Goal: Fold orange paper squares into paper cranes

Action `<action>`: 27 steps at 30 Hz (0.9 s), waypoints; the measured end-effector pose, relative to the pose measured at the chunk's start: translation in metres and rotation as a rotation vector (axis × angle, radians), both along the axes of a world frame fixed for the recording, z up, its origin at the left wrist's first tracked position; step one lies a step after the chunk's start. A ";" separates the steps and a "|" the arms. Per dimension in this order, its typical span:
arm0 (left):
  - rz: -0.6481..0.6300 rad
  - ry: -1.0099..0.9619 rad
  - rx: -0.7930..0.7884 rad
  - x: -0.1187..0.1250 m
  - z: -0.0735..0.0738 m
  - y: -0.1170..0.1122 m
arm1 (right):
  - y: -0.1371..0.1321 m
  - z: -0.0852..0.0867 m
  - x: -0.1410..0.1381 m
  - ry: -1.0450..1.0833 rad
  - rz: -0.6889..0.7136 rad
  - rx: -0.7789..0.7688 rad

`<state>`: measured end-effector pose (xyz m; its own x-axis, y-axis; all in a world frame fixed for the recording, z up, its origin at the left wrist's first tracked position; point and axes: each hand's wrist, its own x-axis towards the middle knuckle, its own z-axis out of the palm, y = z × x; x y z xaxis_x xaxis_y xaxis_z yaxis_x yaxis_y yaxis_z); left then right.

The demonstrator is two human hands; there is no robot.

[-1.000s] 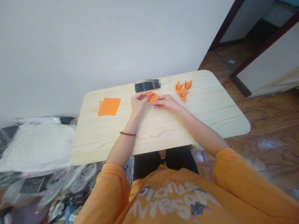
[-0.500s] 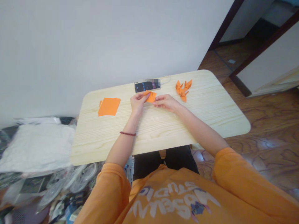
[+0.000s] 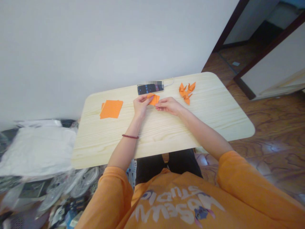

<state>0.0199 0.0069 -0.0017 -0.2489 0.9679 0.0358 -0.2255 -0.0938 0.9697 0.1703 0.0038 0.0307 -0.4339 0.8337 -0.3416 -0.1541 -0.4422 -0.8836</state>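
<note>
Between my hands is a small folded piece of orange origami paper [image 3: 154, 100], just in front of the phone. My left hand [image 3: 141, 104] pinches its left side, thumb on top. At its lower right corner, the fingertips of my right hand [image 3: 168, 105] are closed on the edge of the same paper. Several flat orange sheets [image 3: 111, 109] lie in a stack to the left. Off to the right sit several finished-looking folded orange paper figures [image 3: 186, 92], bunched together with pointed wings.
A lit phone [image 3: 150, 88] with a white cable [image 3: 170, 82] lies at the table's back edge by the wall. The pale wooden table [image 3: 100, 146] has rounded corners. White bedding-like cloth and clutter [image 3: 38, 149] are on the left; a doorway is at the right.
Almost nothing differs. Both hands keep their pinch on the folded paper, with only a very slight shift of the fingers and view.
</note>
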 end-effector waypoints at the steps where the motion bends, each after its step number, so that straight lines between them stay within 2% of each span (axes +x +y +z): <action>1: -0.005 -0.018 -0.012 0.000 0.000 0.000 | 0.000 0.000 0.000 -0.003 0.005 0.006; 9: -0.019 -0.058 -0.070 -0.001 -0.001 0.002 | 0.003 -0.001 0.005 -0.053 0.056 0.013; 11: -0.035 -0.048 -0.098 -0.002 -0.002 0.002 | 0.006 -0.002 0.008 -0.143 0.051 0.089; 13: -0.073 -0.040 -0.133 -0.002 -0.004 0.002 | 0.009 -0.003 0.011 -0.210 -0.095 0.241; 15: -0.112 -0.031 -0.160 -0.002 -0.004 0.002 | 0.012 -0.004 0.013 -0.217 -0.177 0.395; 17: -0.141 -0.021 -0.172 -0.002 -0.005 0.001 | 0.014 -0.003 0.014 -0.212 -0.173 0.494; 27: -0.233 0.083 -0.158 0.001 -0.006 -0.003 | 0.011 -0.003 0.010 -0.320 -0.143 0.671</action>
<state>0.0208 0.0038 -0.0074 -0.0216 0.9938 -0.1095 -0.1427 0.1054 0.9841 0.1803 0.0149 0.0282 -0.2707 0.9480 0.1675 0.1396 0.2108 -0.9675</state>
